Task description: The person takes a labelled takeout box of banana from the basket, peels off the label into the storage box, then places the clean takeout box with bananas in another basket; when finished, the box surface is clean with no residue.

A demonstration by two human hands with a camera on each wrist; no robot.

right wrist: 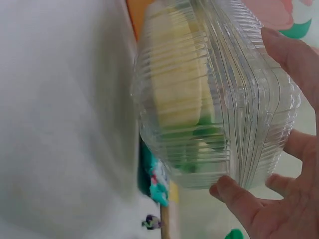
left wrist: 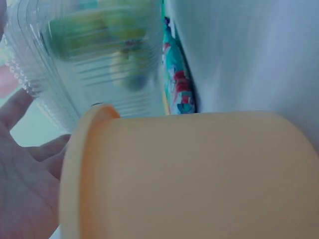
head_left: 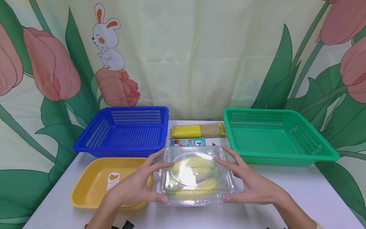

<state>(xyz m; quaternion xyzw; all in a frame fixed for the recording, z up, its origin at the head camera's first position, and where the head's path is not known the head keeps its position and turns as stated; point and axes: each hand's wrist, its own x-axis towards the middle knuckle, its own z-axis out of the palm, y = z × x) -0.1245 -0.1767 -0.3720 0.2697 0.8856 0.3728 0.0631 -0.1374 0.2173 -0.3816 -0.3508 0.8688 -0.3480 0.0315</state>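
A clear plastic clamshell box point(head_left: 195, 173) with bananas inside sits on the white table point(head_left: 300, 190) near its front edge. My left hand point(head_left: 155, 183) grips the box's left side, fingers on the lid and thumb at the front corner. On the opposite side my right hand point(head_left: 234, 181) holds it the same way. In the right wrist view the ribbed box point(right wrist: 209, 104) lies between thumb and fingers of that hand point(right wrist: 279, 199). The left wrist view shows the box point(left wrist: 89, 59) beyond the left palm point(left wrist: 25, 164).
A yellow tray point(head_left: 91, 184) with a banana sticker lies under my left wrist, also filling the left wrist view point(left wrist: 199, 174). Behind stand a blue basket point(head_left: 85, 144) and a green basket point(head_left: 286, 157). Between them lie a yellow noodle pack point(head_left: 197, 130) and a teal packet point(head_left: 187, 142).
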